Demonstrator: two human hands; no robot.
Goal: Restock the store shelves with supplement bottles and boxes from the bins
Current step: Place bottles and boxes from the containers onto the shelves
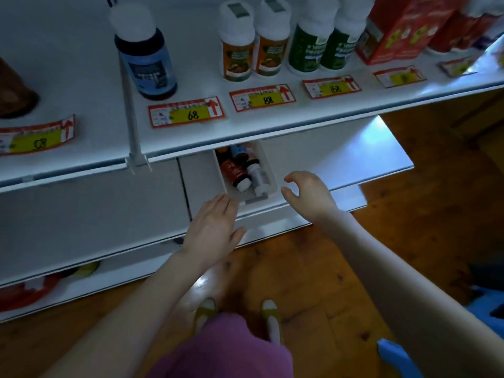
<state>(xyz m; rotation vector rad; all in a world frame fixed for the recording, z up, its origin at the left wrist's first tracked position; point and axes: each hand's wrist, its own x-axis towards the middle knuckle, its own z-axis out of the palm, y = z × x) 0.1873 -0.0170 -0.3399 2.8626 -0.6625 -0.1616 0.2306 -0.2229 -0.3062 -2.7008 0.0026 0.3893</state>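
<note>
Head view: a person stood at white store shelving, both bare arms stretched forward and down over a wooden floor [409, 227].
Bin: a white bin [266, 163] sat on the lower shelf [341, 159], its far end hidden under the upper shelf [81, 77].
Stock in bin: a red-brown bottle [236, 171] and a paler bottle [257, 177] lay on their sides, side by side, white caps toward the person; more bottles behind them were too dark to make out.
Left hand: the left hand [212, 230] was flat, palm down, fingers straight and together, fingertips at the bin's near left corner; contact could not be told. It grasped nothing.
Right hand: the right hand [308, 192] hovered just beside the bin's right wall, fingers loosely curled and thumb spread, released and empty.
Upper shelf stock: a dark bottle with a blue label [148, 64] stood upright alone; to its right stood two orange-label bottles [237, 53], then two green-label bottles [306, 47], then a red box [392, 31].
Price tags: red-edged tags with yellow panels lay along the shelf front, one reading 68 [186, 113], the next 88 [261, 98].
Person: a purple garment [226, 350] and light-toed shoes [270, 315] showed below the arms.
</note>
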